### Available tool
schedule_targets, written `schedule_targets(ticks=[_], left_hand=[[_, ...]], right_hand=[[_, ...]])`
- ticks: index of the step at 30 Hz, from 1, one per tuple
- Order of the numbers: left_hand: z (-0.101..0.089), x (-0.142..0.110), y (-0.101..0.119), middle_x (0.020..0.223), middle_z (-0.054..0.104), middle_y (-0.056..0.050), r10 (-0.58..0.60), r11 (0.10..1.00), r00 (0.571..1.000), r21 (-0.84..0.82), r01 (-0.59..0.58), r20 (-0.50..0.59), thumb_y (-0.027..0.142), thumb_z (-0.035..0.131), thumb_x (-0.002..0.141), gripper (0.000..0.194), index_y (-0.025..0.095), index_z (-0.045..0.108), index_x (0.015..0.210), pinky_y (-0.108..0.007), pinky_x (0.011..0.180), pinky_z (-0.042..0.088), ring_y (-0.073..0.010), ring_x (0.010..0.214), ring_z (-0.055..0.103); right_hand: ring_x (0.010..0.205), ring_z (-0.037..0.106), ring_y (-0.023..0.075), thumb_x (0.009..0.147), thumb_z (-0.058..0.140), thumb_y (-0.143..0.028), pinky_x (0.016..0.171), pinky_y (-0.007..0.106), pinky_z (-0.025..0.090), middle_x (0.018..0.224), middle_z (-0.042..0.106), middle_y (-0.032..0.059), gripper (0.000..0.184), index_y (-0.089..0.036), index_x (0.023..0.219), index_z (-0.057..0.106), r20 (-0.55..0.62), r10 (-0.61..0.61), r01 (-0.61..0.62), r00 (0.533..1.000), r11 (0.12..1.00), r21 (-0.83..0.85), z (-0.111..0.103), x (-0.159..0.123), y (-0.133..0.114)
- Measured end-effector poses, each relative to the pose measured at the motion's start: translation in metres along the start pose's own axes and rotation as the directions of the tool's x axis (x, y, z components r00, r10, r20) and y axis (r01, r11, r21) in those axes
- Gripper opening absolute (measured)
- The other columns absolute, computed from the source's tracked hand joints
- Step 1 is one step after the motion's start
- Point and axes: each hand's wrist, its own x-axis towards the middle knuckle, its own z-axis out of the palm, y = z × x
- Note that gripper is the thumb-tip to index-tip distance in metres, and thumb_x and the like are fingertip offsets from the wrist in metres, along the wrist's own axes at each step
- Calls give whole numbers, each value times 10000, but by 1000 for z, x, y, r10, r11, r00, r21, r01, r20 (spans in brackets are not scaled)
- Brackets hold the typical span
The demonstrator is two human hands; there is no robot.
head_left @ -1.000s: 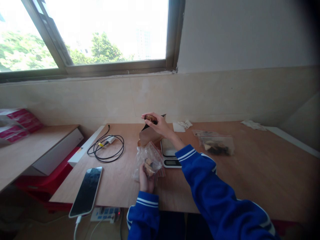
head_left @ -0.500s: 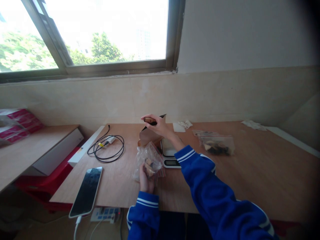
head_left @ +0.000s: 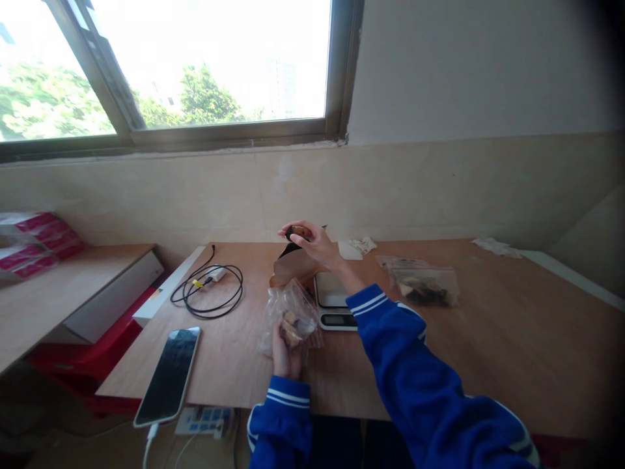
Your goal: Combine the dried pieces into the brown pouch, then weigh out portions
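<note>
My left hand (head_left: 283, 352) is closed around a clear zip bag (head_left: 278, 312) with brown and dark dried pieces (head_left: 291, 326) in its lower part. My right hand (head_left: 317, 246) is raised at the back of the table, fingers closed on a dark-edged brown dried piece (head_left: 300, 232) whose exact kind I cannot make out. Just below that hand stands a brown paper bag (head_left: 293, 268), its dark mouth partly hidden by the fingers. Beside the paper bag lies a kitchen scale (head_left: 331, 291) with a grey display, partly covered by my right forearm.
Filled zip bags (head_left: 424, 285) lie to the right. Crumpled tissue (head_left: 362, 245) is at the back and more white paper (head_left: 495, 247) far right. At left are a coiled black cable (head_left: 208, 317) and a phone (head_left: 168, 374) overhanging the front edge, with a white cord plugged in.
My right hand has shifted slightly right with the brown piece, above the paper bag. The left hand and its zip bag stay nearly where they were.
</note>
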Motion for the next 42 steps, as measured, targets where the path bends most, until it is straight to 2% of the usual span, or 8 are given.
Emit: schedule_targets(ticks=[4, 10, 15, 20, 24, 32, 38, 42], left_hand=[[1, -2, 1, 913, 694, -61, 25, 999, 1000, -22, -25, -4, 251, 402, 902, 278, 153, 625, 1036, -283, 692, 560, -166, 811, 671], [3, -4, 2, 915, 695, -64, 28, 999, 999, -23, -29, -40, 232, 409, 897, 265, 147, 636, 1004, -280, 681, 556, -160, 792, 669], [2, -3, 2, 883, 701, -60, 25, 999, 999, -41, -26, -32, 225, 424, 886, 254, 153, 643, 993, -268, 646, 553, -160, 757, 670], [2, -2, 4, 868, 705, -43, 42, 994, 999, -104, -45, -31, 183, 422, 875, 252, 170, 647, 988, -252, 615, 543, -155, 739, 667], [0, -1, 5, 850, 706, -41, 36, 988, 999, -151, -41, -36, 169, 423, 868, 277, 184, 654, 1021, -242, 584, 525, -151, 720, 659], [-7, 2, 6, 824, 699, -43, 20, 975, 999, -223, -9, 48, 175, 380, 889, 301, 177, 660, 1000, -248, 622, 513, -142, 720, 653], [-10, 4, 6, 830, 710, -53, 16, 961, 995, -276, 12, 100, 159, 376, 890, 305, 158, 676, 943, -274, 626, 512, -148, 680, 654], [-11, 4, 5, 833, 711, -68, 21, 954, 992, -299, 17, 125, 145, 391, 880, 298, 145, 680, 951, -285, 648, 511, -162, 702, 658]], right_hand=[[939, 652, 179, 779, 611, -440, 867, 348, 502, 988, 707, 69, 312, -199, 977, 630, 13, 40, -41, 999, 997, 64, -1, 1, 0], [928, 645, 164, 777, 615, -390, 855, 319, 500, 989, 705, 62, 277, -193, 969, 642, 33, 13, -12, 999, 999, -35, -2, 0, 2], [942, 635, 171, 773, 584, -280, 856, 313, 490, 1013, 689, 42, 235, -202, 983, 654, -17, -53, 48, 998, 974, -222, -2, -1, 6], [1061, 597, 198, 750, 579, -195, 935, 344, 449, 1134, 650, 50, 251, -210, 989, 653, 57, -100, 115, 993, 900, -420, 0, -3, 9], [1074, 589, 204, 791, 566, -218, 955, 350, 436, 1145, 641, 71, 256, -203, 1038, 632, 117, -152, 190, 981, 842, -505, 0, -3, 11], [1058, 579, 182, 896, 481, -292, 948, 337, 441, 1089, 639, 59, 234, -231, 1084, 606, 159, -162, 222, 974, 824, -521, -2, -1, 14], [1002, 556, 186, 854, 547, -222, 908, 351, 455, 1059, 554, 79, 212, -188, 1060, 586, 37, -194, 182, 980, 819, -544, 0, 0, 19], [895, 574, 162, 862, 534, -209, 829, 312, 478, 938, 566, 45, 103, -186, 925, 612, 51, -170, 171, 984, 827, -536, -3, 1, 22]])
